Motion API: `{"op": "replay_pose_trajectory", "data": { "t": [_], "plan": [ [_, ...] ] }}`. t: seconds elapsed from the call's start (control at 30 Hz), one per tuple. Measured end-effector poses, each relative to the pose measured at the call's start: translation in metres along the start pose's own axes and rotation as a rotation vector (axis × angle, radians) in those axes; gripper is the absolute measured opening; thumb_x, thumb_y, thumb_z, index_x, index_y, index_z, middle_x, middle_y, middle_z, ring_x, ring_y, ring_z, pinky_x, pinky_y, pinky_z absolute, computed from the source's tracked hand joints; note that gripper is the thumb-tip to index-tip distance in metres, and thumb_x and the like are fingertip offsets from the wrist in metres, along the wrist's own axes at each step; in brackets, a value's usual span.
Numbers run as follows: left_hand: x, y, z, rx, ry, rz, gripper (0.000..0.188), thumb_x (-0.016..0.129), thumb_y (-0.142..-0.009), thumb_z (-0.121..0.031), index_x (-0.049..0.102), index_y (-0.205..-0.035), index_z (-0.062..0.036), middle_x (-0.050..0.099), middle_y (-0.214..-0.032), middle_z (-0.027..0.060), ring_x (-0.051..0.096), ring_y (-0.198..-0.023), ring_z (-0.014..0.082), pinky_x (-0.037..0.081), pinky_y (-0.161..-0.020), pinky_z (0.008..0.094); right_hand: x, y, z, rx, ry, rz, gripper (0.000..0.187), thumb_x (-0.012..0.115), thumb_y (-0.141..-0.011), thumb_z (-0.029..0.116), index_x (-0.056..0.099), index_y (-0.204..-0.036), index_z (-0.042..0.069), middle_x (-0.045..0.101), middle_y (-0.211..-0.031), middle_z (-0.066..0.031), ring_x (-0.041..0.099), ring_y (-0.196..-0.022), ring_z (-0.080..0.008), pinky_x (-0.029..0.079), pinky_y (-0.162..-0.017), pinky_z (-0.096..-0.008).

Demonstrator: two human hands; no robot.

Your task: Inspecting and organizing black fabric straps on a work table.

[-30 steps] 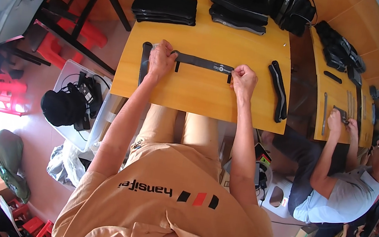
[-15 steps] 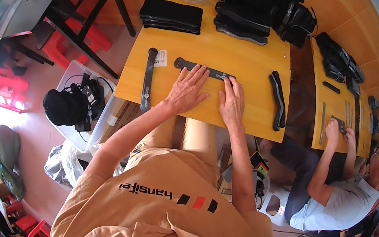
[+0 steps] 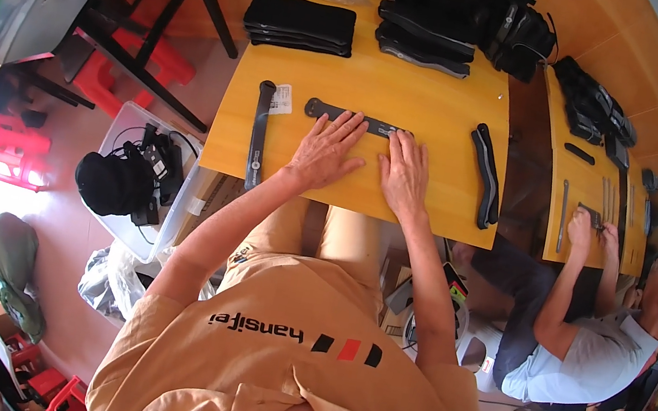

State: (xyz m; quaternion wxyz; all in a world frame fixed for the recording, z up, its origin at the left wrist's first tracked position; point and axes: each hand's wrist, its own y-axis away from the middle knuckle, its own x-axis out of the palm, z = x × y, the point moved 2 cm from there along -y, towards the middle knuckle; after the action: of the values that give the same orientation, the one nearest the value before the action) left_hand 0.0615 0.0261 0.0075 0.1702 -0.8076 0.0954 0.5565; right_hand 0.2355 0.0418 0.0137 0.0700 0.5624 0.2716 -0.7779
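A dark grey flat strap (image 3: 323, 109) with a rounded, holed end lies crosswise on the yellow table (image 3: 440, 103). My left hand (image 3: 327, 152) rests flat with its fingertips on the strap's middle, fingers stretched out. On the strap's right end lie the fingertips of my right hand (image 3: 404, 174), its fingers also extended; they hide part of that end. To the left, a second dark strap (image 3: 259, 139) lies lengthwise beside a white printed label (image 3: 280, 100). A folded black-and-grey band (image 3: 485, 176) lies near the table's right edge.
Stacks of folded black fabric bands (image 3: 299, 24) and grey-edged bands (image 3: 424, 40) stand at the back, with bundled black goods (image 3: 511, 36) behind. A white bin (image 3: 122, 125) of black items is at the left. At the right, a co-worker (image 3: 598, 351) handles a piece at another table (image 3: 587, 182).
My hands stay on the strap with almost no movement. The view has shifted slightly.
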Motion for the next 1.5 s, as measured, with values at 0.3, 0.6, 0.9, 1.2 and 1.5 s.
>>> {"op": "replay_pose_trajectory", "data": {
  "t": [0.3, 0.6, 0.9, 1.2, 1.5],
  "plan": [
    [-0.006, 0.009, 0.006, -0.087, -0.035, -0.131, 0.080, 0.055, -0.082, -0.048, 0.026, -0.139, 0.0005, 0.021, -0.147, 0.0179, 0.019, -0.136, 0.0313, 0.018, -0.109, 0.0487, 0.001, -0.001, 0.013, -0.029, -0.017, 0.054, 0.051, 0.059, -0.084, 0.024, 0.045, -0.126, -0.002, 0.042, -0.134, -0.0150, 0.038, -0.126, -0.0283, 0.029, -0.103, -0.0489],
    [-0.012, 0.017, 0.023, -0.128, -0.049, -0.073, 0.072, 0.053, -0.085, -0.047, 0.030, -0.139, -0.0039, 0.023, -0.146, 0.0174, 0.021, -0.135, 0.0331, 0.017, -0.108, 0.0511, 0.009, 0.005, 0.016, 0.004, -0.059, 0.060, 0.056, 0.058, -0.086, 0.026, 0.040, -0.131, -0.002, 0.037, -0.139, -0.0155, 0.033, -0.130, -0.0281, 0.027, -0.104, -0.0487],
    [-0.095, 0.079, 0.056, -0.610, 0.264, -0.399, 0.040, 0.062, -0.082, -0.026, 0.053, -0.110, 0.0017, 0.053, -0.116, 0.0224, 0.051, -0.108, 0.0363, 0.042, -0.090, 0.0405, -0.010, 0.021, 0.017, -0.001, -0.206, -0.317, 0.029, 0.059, -0.079, 0.005, 0.057, -0.107, -0.002, 0.053, -0.109, -0.0174, 0.048, -0.107, -0.0365, 0.039, -0.091, -0.0444],
    [-0.061, 0.103, 0.062, -0.920, 0.207, -0.222, 0.035, 0.065, -0.067, -0.020, 0.055, -0.089, 0.0048, 0.062, -0.071, 0.0189, 0.063, -0.074, 0.0356, 0.049, -0.069, 0.0429, -0.022, 0.037, 0.058, 0.034, -0.422, -0.302, 0.016, 0.058, -0.077, -0.003, 0.061, -0.093, 0.001, 0.057, -0.096, -0.0127, 0.054, -0.098, -0.0318, 0.045, -0.083, -0.0394],
    [-0.064, 0.122, 0.009, -0.856, 1.363, -0.346, 0.020, 0.062, -0.079, -0.022, 0.054, -0.080, -0.0038, 0.050, -0.059, -0.0013, 0.040, -0.043, 0.0056, 0.029, -0.039, 0.0207, -0.062, 0.038, 0.143, -0.098, -0.886, 0.051, 0.029, 0.066, -0.076, 0.005, 0.059, -0.104, 0.001, 0.056, -0.102, -0.0123, 0.059, -0.087, -0.0288, 0.049, -0.073, -0.0352]
  ]
}}
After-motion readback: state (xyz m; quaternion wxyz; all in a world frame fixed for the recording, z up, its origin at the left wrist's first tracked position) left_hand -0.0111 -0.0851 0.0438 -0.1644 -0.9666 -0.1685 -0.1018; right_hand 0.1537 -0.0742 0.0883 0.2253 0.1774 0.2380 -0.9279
